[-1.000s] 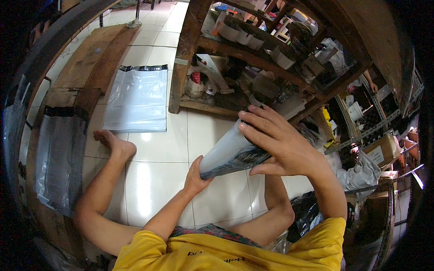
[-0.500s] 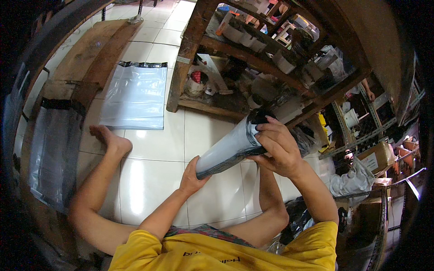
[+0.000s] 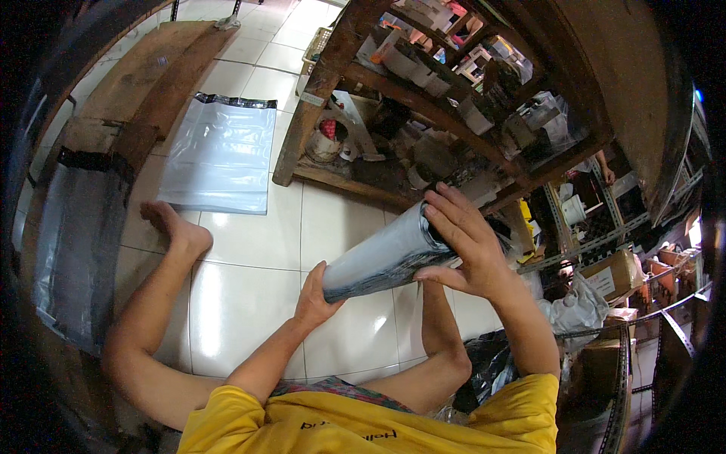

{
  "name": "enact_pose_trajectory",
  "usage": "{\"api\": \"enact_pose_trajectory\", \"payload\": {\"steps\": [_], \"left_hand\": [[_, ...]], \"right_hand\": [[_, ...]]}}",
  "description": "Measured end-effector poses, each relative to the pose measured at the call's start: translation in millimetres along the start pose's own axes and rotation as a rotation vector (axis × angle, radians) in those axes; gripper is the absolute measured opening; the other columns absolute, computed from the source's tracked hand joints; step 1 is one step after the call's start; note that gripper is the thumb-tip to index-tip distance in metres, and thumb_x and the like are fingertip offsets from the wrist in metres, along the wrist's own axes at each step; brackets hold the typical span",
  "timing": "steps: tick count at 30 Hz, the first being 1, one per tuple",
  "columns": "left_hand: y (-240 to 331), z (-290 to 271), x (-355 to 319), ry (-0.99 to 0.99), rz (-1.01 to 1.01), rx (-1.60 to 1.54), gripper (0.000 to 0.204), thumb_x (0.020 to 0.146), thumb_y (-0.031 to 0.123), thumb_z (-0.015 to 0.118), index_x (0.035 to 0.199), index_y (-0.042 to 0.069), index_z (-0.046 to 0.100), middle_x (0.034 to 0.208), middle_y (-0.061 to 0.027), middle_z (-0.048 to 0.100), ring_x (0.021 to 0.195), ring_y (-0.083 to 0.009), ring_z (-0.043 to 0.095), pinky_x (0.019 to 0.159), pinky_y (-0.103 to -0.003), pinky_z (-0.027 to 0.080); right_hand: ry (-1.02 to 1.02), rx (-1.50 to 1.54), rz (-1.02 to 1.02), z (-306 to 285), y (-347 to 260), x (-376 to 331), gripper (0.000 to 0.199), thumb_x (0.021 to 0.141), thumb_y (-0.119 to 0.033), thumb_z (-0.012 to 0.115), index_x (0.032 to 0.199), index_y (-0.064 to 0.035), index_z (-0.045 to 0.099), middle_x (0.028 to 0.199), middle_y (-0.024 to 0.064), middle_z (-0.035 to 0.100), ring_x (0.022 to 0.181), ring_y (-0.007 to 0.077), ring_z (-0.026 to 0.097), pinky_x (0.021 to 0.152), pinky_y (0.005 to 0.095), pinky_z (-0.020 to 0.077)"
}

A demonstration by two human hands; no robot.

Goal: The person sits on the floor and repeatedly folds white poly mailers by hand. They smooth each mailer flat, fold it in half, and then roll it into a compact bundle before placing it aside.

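Note:
A thick folded bundle of grey-white plastic mailing bags point(image 3: 382, 253) is held slantwise above the floor, between my bare legs. My left hand point(image 3: 315, 299) is closed round its lower left end. At the upper right end my right hand point(image 3: 470, 244) cups the bundle, fingers stretched over the end and thumb below it; the palm side is hidden. More mailing bags with black top edges point(image 3: 218, 159) lie flat on the tiles, past my left foot. Another pile of grey bags point(image 3: 82, 250) rests on the wooden plank at the far left.
A wooden shelf unit point(image 3: 287, 147) with pots and clutter stands ahead. The long wooden plank point(image 3: 162, 83) runs along the left. On the right are metal racks point(image 3: 620, 227), a cardboard box point(image 3: 612, 276), a white plastic sack point(image 3: 578, 306) and black plastic point(image 3: 484, 367). Another person's hand point(image 3: 607, 175) shows behind the racks.
My right hand has loosened from gripping round the bundle's black upper end to cupping it with straighter fingers. The black edge there is now mostly covered. My left hand keeps its hold.

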State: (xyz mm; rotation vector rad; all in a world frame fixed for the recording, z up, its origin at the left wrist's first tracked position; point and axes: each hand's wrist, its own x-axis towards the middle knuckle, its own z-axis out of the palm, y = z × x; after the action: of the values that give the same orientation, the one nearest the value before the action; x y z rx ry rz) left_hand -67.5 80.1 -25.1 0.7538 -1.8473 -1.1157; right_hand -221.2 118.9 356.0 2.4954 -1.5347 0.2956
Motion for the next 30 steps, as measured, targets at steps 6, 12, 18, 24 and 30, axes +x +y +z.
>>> {"api": "enact_pose_trajectory", "payload": {"steps": [6,12,18,24,30], "left_hand": [[0.2,-1.2,1.0,-0.031,-0.029,0.014,0.101,0.072,0.025,0.088,0.149,0.003,0.026,0.139,-0.0287,0.047,0.125,-0.0444,0.052,0.106,-0.049,0.045],[0.3,-0.8,1.8,-0.052,-0.031,0.016,0.103,0.072,0.023,0.088,0.150,0.002,0.025,0.138,-0.0287,0.048,0.126,-0.0439,0.052,0.107,-0.049,0.044],[6.4,-4.5,1.1,0.051,0.043,0.063,0.105,0.064,0.020,0.091,0.147,-0.001,0.030,0.136,-0.0290,0.049,0.122,-0.0449,0.053,0.105,-0.048,0.046],[-3.9,-5.1,1.7,0.014,-0.035,0.023,0.106,0.062,0.020,0.093,0.146,0.001,0.031,0.136,-0.0248,0.051,0.121,-0.0429,0.054,0.104,-0.048,0.047],[-4.8,0.0,6.6,-0.003,-0.004,-0.004,0.104,0.061,0.020,0.093,0.145,0.001,0.033,0.136,-0.0239,0.051,0.122,-0.0422,0.054,0.104,-0.047,0.047]], "right_hand": [[0.201,-0.043,-0.040,21.1,1.7,-16.8,0.064,0.067,-0.038,0.088,0.114,-0.0012,0.068,0.118,0.0171,0.067,0.116,0.0423,0.060,0.106,0.0609,0.0421],[0.163,0.070,-0.014,11.3,4.7,-21.3,0.058,0.072,-0.038,0.085,0.113,-0.0005,0.067,0.109,0.0166,0.066,0.108,0.0375,0.062,0.106,0.0571,0.0426],[0.351,0.263,0.304,-44.9,5.8,35.3,0.051,0.090,-0.033,0.052,0.128,0.0012,0.058,0.125,0.0219,0.061,0.117,0.0380,0.058,0.105,0.0429,0.0427],[-0.272,0.304,0.415,-9.9,-12.8,85.2,0.062,0.099,-0.045,0.043,0.140,0.0007,0.046,0.131,0.0269,0.058,0.122,0.0380,0.058,0.106,0.0444,0.0425],[-0.145,0.309,0.432,-13.2,-0.8,79.3,0.062,0.098,-0.045,0.047,0.140,0.0008,0.046,0.135,0.0290,0.055,0.127,0.0452,0.053,0.108,0.0477,0.0405]]}}
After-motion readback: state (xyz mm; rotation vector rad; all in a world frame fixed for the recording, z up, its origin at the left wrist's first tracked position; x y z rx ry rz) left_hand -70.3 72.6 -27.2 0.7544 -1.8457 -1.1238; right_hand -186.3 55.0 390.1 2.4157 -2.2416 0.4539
